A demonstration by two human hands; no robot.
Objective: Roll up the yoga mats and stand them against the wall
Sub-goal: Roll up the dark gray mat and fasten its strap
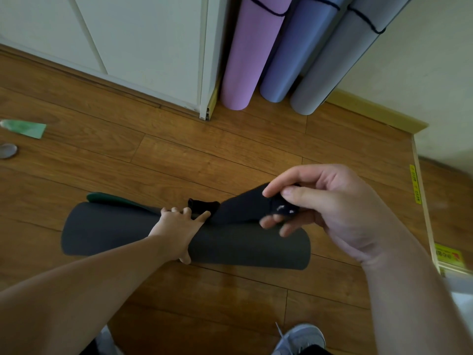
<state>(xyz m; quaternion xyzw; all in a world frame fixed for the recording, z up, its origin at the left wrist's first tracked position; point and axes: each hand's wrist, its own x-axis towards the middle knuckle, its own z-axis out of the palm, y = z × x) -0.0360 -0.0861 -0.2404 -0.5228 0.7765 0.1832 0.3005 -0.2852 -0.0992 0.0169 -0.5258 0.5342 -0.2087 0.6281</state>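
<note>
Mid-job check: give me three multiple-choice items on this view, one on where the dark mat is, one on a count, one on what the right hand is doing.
1. Where does the dark grey rolled mat lie?
A. on the wood floor
B. upright against the wall
C. on a shelf

2. How many rolled mats stand in the corner?
A. one
B. three
C. five

3. What is the state of the right hand?
A. flat on the floor
B. hanging free with nothing in it
C. pinching the black strap

Answers:
1 A, it lies under the left hand.
2 B, the pink mat, blue mat and grey mat stand there.
3 C, thumb and fingers pinch the strap.
</note>
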